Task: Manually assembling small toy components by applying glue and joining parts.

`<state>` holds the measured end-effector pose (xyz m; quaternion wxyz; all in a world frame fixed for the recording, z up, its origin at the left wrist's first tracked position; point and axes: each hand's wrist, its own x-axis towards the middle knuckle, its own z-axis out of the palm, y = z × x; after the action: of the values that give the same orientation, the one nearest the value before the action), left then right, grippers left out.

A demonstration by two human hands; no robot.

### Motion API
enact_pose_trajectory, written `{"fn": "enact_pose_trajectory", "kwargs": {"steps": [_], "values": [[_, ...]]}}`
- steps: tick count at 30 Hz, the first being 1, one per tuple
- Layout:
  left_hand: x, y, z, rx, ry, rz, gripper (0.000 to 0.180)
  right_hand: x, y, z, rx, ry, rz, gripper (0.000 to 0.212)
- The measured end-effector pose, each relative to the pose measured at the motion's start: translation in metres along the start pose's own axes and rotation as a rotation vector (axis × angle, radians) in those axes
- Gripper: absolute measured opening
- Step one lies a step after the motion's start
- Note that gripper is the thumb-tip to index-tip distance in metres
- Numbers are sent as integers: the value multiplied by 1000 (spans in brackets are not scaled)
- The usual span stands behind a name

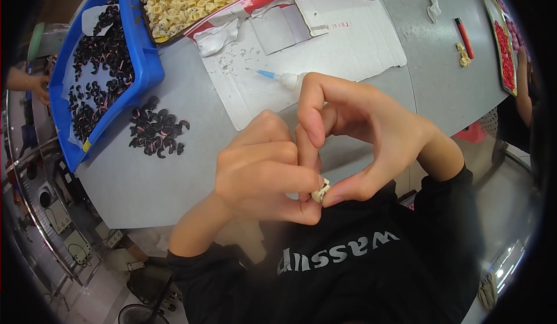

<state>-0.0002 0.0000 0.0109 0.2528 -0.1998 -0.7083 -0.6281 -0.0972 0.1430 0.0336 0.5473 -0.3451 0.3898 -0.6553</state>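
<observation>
Close in front of my chest, a small cream-coloured piece with black marks (321, 191) sits between the fingertips of both hands. My left hand (261, 176) is closed in a pinch on its left side, with the other fingers curled. From the right, my right hand (377, 132) grips the piece with its thumb, the fingers bent in an arch above. Some right fingertips are hidden behind the left fingers. Beyond the hands, a small white bottle with a blue needle tip (284, 79) lies on a white cardboard sheet (365, 51), partly covered by my right hand.
A blue tray (152, 63) of small black curved pieces stands at left, beside a loose pile of them (155, 128). Cream pieces (191, 2) fill a box at the back. A red marker (464, 38) lies right. Another person's hand (40, 89) shows far left.
</observation>
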Motion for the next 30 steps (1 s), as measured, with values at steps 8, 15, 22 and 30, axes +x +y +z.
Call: {"fn": "enact_pose_trajectory", "kwargs": {"steps": [8,15,22,30], "values": [[-1,-6,-8,-56,-56,-6,40,1,-1,-2,19,54,-56,47],[-3,-6,1,-46,30,55,33,0,1,-1,61,20,-63,47],[-4,-6,0,-34,-26,85,13,0,0,-1,44,2,11,47],[-5,-2,4,9,-12,73,15,-1,-1,-1,63,-7,42,47]]}}
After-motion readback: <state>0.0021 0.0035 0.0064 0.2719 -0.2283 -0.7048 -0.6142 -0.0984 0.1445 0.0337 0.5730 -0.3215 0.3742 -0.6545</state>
